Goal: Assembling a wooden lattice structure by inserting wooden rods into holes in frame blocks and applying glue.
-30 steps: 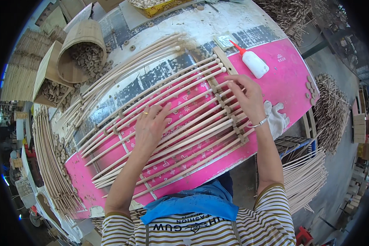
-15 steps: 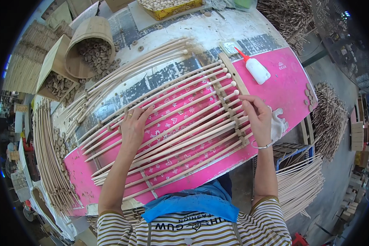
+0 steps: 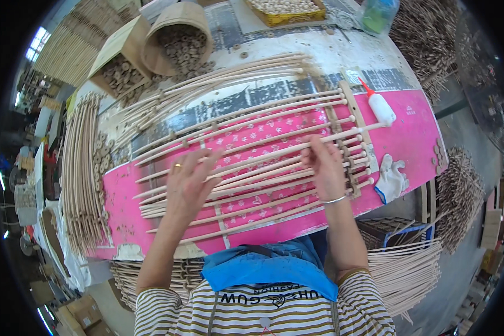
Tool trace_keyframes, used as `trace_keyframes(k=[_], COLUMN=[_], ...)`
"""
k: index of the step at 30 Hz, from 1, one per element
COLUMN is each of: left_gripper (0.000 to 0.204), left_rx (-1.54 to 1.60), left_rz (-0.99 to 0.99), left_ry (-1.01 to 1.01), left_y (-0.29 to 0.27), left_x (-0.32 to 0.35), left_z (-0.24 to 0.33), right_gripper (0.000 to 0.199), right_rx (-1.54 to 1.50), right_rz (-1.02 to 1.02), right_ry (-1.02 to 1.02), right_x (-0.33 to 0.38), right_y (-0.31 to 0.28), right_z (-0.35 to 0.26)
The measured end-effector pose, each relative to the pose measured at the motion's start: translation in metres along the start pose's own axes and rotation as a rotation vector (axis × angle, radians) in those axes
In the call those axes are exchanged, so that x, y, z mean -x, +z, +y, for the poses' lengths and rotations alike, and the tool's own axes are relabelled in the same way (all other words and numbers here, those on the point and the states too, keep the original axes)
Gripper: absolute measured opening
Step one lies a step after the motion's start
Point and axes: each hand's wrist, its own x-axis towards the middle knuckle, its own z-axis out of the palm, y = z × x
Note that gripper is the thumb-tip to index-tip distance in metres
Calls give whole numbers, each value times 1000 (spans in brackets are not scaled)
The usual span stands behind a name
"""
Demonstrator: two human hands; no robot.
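Note:
A thin wooden stick lies in the fingers of my right hand, its knobbed end reaching past a slotted wooden rack toward the base of a white glue bottle with a red nozzle. More round-ended sticks rest side by side in the rack across the pink patterned table cover. My left hand hovers over their left part with fingers spread and slightly blurred; whether it touches the stick is unclear.
Wooden rings fill a bucket and a square box at the far left. Loose sticks lie behind the rack. A white glove is at the right. A yellow tray of small beads stands at the back.
My right hand has moved left from the knobbed ends and now grips a stick lifted above the others. My left hand's fingers have spread. The whole view has shifted.

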Motion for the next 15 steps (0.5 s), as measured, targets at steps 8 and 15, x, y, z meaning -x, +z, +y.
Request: trace_keyframes(k=[8,15], left_gripper=[46,28], left_rx=[194,325], left_rz=[-126,-45], left_ry=[-169,-118], left_y=[-16,10], left_x=[44,32], left_z=[-29,-6], right_gripper=[27,30], right_rx=[53,64], right_rz=[-14,-53], right_ry=[-34,49], right_x=[9,25], right_y=[-12,17], right_z=[-17,9])
